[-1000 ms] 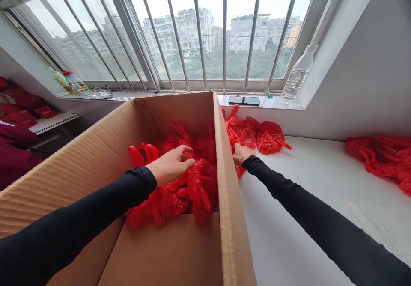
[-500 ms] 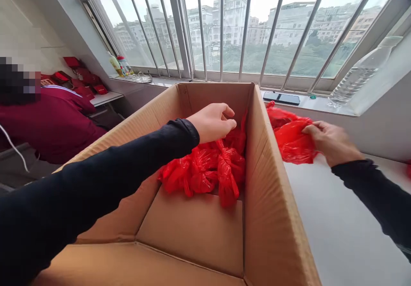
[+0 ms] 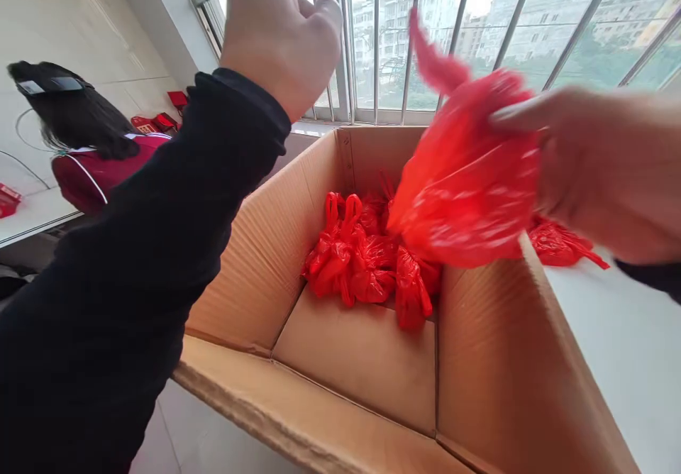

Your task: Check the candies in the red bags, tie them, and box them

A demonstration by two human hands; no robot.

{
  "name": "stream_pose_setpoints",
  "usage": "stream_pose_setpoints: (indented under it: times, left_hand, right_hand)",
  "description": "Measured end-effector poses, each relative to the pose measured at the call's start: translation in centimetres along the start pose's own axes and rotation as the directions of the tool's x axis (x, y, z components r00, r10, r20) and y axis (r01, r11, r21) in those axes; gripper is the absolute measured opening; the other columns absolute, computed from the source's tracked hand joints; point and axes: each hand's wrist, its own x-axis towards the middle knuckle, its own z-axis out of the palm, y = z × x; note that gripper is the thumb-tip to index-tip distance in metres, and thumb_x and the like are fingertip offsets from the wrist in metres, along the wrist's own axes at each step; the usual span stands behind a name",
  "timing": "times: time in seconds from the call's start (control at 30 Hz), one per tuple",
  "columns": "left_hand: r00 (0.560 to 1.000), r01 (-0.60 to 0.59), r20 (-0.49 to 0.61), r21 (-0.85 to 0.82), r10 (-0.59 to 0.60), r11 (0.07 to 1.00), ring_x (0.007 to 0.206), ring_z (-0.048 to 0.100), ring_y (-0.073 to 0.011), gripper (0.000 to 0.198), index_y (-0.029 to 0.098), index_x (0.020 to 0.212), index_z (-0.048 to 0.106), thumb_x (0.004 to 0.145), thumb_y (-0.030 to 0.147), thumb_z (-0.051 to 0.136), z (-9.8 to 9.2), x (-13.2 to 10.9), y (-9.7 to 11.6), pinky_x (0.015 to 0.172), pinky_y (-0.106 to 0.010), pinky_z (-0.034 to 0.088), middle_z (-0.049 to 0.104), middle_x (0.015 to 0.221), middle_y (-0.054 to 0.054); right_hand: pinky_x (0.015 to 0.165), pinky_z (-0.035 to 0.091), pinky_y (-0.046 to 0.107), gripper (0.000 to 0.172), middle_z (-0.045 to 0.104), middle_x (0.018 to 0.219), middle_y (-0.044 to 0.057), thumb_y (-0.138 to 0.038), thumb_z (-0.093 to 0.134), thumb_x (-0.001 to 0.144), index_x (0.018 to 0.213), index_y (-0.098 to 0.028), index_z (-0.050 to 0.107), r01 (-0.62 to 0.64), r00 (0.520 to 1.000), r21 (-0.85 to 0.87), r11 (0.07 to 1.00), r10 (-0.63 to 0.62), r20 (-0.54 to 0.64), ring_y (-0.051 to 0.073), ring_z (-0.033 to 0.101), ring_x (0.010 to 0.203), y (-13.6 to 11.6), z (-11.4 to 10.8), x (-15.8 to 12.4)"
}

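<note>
My right hand (image 3: 596, 162), blurred by motion, grips a red plastic bag (image 3: 468, 176) over the right side of the cardboard box (image 3: 489, 332). The held bag looks full, and one loose end sticks up. My left hand (image 3: 290, 34) is raised above the box's left wall, fingers loosely bent and apart from the thumb, with nothing seen in it. Several knotted red plastic bags (image 3: 367, 261) lie at the far end inside the box. The held bag hides part of them.
A white table (image 3: 590, 318) stands right of the box, with another red bag (image 3: 564, 243) on it. A barred window (image 3: 394, 55) is behind the box. At the left sits a person in a maroon top (image 3: 79, 179), near red boxes (image 3: 154, 123).
My right hand has brought a red bag from beside the box up over its right wall. My left hand has risen out of the box. The view has shifted.
</note>
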Motion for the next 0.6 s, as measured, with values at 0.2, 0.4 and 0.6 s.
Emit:
stream_pose_setpoints:
  times: [0.2, 0.4, 0.6]
  left_hand:
    - [0.997, -0.044, -0.048, 0.229, 0.057, 0.972, 0.086, 0.062, -0.0132, 0.037, 0.017, 0.127, 0.061, 0.093, 0.03, 0.052, -0.2, 0.8, -2.2, 0.068, -0.025, 0.045, 0.062, 0.096, 0.001]
    - [0.999, -0.029, 0.042, 0.228, 0.02, 0.973, 0.078, 0.056, -0.0086, 0.032, 0.017, 0.12, 0.063, 0.097, 0.035, 0.051, 0.5, 0.7, -2.8, 0.069, -0.022, 0.044, 0.062, 0.088, 0.004]
    - [0.814, -0.184, 0.571, 0.076, 0.109, 0.98, 0.063, 0.057, -0.0128, 0.024, 0.021, 0.106, 0.073, 0.092, 0.034, 0.059, 4.1, -0.5, -1.5, 0.062, -0.027, 0.041, 0.066, 0.073, 0.001]
  right_hand:
    - [0.044, 0.058, 0.023, 0.013, 0.064, 0.068, 0.001, -0.021, 0.067, 0.088, 0.076, -0.019, 0.063, -0.415, 0.86, 0.213, 0.885, 0.304, 0.41, 0.012, 0.064, 0.051, -3.1, 9.5, 1.7]
    - [0.065, 0.066, 0.029, 0.02, 0.074, 0.077, 0.0, -0.016, 0.072, 0.087, 0.105, -0.019, 0.065, -0.422, 0.724, 0.059, 0.904, 0.297, 0.623, 0.019, 0.076, 0.074, -4.4, 8.7, 2.0]
    - [0.065, 0.063, 0.023, 0.017, 0.076, 0.084, 0.001, -0.018, 0.058, 0.099, 0.111, -0.018, 0.07, 0.024, 0.999, 0.135, 0.991, -0.03, 0.042, 0.013, 0.075, 0.072, -1.2, -1.7, 1.9]
